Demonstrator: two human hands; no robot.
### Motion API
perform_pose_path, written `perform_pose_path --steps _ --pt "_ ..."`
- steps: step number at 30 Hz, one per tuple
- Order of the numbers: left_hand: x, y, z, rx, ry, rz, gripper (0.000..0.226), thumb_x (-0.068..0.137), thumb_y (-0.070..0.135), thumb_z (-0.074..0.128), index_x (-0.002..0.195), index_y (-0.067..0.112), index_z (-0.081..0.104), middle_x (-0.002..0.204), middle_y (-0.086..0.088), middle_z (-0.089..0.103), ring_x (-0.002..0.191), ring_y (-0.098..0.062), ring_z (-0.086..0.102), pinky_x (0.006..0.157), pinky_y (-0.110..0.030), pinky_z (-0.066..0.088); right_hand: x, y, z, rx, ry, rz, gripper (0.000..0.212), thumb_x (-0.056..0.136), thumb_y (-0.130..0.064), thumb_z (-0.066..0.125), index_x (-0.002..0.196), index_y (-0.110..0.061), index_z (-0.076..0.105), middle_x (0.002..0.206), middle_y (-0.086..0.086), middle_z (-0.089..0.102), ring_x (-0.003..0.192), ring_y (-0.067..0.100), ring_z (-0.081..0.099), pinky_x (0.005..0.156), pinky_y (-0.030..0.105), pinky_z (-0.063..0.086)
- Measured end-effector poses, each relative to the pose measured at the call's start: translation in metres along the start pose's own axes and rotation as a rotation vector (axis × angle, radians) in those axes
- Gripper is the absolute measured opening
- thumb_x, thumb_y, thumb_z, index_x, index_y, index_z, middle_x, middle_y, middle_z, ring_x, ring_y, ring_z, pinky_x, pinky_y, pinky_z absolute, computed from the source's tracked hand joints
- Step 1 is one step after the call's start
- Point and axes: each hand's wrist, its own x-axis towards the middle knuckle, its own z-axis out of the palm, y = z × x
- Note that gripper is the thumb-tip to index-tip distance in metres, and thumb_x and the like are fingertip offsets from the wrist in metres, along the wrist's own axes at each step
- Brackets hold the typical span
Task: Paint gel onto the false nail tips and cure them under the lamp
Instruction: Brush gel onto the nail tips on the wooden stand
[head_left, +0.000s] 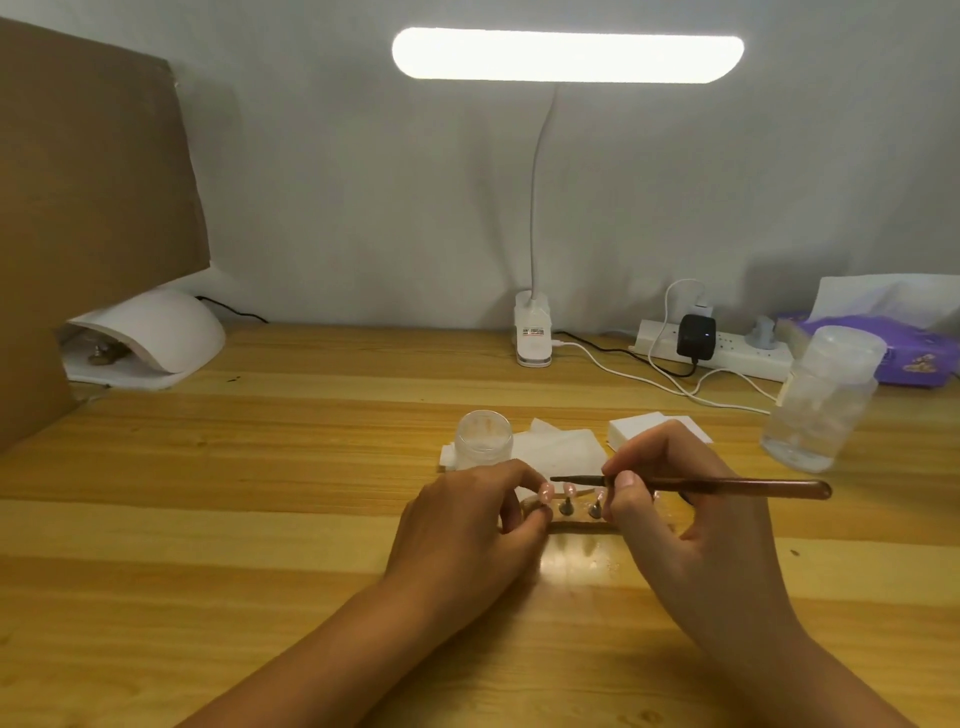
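Observation:
A clear nail-tip holder (571, 525) lies on the wooden table between my hands, with pink false nail tips (569, 489) standing on small pegs. My left hand (467, 525) pinches the leftmost tip's peg at the holder's left end. My right hand (691, 519) grips a brown gel brush (727, 487) held level, its dark tip pointing left just above the nail tips. A small gel jar (483, 439) stands just behind my left hand. The white curing lamp (150, 338) sits at the far left, with something small inside.
White wipes (561, 447) and a pad stack (644, 431) lie behind the holder. A clear plastic bottle (821, 400) stands at right, before a power strip (727, 348) with cables and a purple tissue pack (914, 353). A clip desk lamp (532, 332) and cardboard (88, 197) stand behind.

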Motion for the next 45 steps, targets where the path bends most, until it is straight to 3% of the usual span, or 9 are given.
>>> perform_pose_path --steps 5,14,18,24,31,39,42,45 --pt "0.0005 0.0002 0.0002 -0.049 -0.006 0.004 0.008 0.086 0.041 0.067 0.084 0.041 0.06 0.071 0.022 0.059 0.067 0.002 0.054 0.056 -0.02 0.035 -0.0017 0.0017 -0.0017 -0.052 0.008 -0.006 0.015 0.077 -0.038 0.05 0.077 -0.026 0.059 0.076 -0.011 0.061 0.076 0.016 0.061 0.068 0.047 0.052" --pt "0.0013 -0.002 -0.0021 -0.09 -0.044 -0.009 0.011 0.084 0.039 0.067 0.08 0.042 0.057 0.078 0.022 0.06 0.066 0.001 0.054 0.057 -0.02 0.034 -0.0042 0.001 0.0003 -0.14 -0.045 -0.062 0.015 0.075 -0.037 0.051 0.074 -0.025 0.06 0.082 -0.02 0.062 0.082 0.007 0.058 0.074 0.036 0.05" --pt "0.0017 -0.0034 -0.0019 -0.129 -0.046 -0.01 0.008 0.084 0.036 0.068 0.082 0.037 0.061 0.077 0.019 0.061 0.062 0.0 0.053 0.058 -0.022 0.036 -0.0036 0.0013 0.0012 -0.157 -0.053 -0.098 0.016 0.076 -0.035 0.052 0.074 -0.022 0.062 0.068 -0.02 0.06 0.08 0.001 0.057 0.077 0.036 0.049" --pt "0.0025 -0.0045 -0.0016 -0.116 -0.044 -0.001 0.01 0.085 0.037 0.07 0.081 0.037 0.061 0.075 0.02 0.059 0.063 0.0 0.053 0.056 -0.017 0.033 -0.0038 0.0021 0.0024 -0.19 -0.072 -0.12 0.015 0.076 -0.034 0.053 0.074 -0.023 0.062 0.067 -0.025 0.059 0.082 -0.001 0.057 0.079 0.035 0.048" --pt "0.0036 -0.0069 0.0002 -0.12 -0.046 0.002 0.014 0.085 0.039 0.07 0.08 0.042 0.057 0.077 0.02 0.06 0.063 0.0 0.053 0.057 -0.021 0.035 -0.0037 0.0035 0.0029 -0.189 -0.095 -0.116 0.012 0.076 -0.034 0.053 0.074 -0.026 0.061 0.067 -0.024 0.059 0.082 -0.005 0.058 0.08 0.046 0.053" --pt "0.0029 -0.0077 0.0008 -0.12 -0.047 0.006 0.011 0.085 0.034 0.07 0.083 0.04 0.061 0.078 0.022 0.06 0.064 0.002 0.053 0.057 -0.018 0.035 -0.0036 0.0038 0.0017 -0.182 -0.123 -0.075 0.009 0.073 -0.034 0.053 0.071 -0.028 0.059 0.066 -0.018 0.06 0.079 0.002 0.059 0.083 0.049 0.052" --pt "0.0031 -0.0077 0.0007 -0.132 -0.045 0.011 0.009 0.085 0.033 0.069 0.084 0.039 0.063 0.077 0.022 0.061 0.064 0.003 0.054 0.057 -0.015 0.033 -0.0043 0.0026 0.0001 -0.161 -0.121 -0.05 0.008 0.072 -0.035 0.051 0.069 -0.03 0.058 0.077 -0.018 0.061 0.081 0.005 0.058 0.082 0.045 0.051" --pt "0.003 -0.0081 0.0004 -0.146 -0.045 0.011 0.006 0.084 0.035 0.068 0.084 0.039 0.064 0.078 0.023 0.061 0.063 0.002 0.054 0.058 -0.019 0.035 -0.0029 0.0005 -0.0031 -0.145 -0.057 -0.047 0.009 0.074 -0.036 0.049 0.073 -0.032 0.057 0.08 -0.02 0.061 0.085 0.007 0.057 0.075 0.03 0.048"
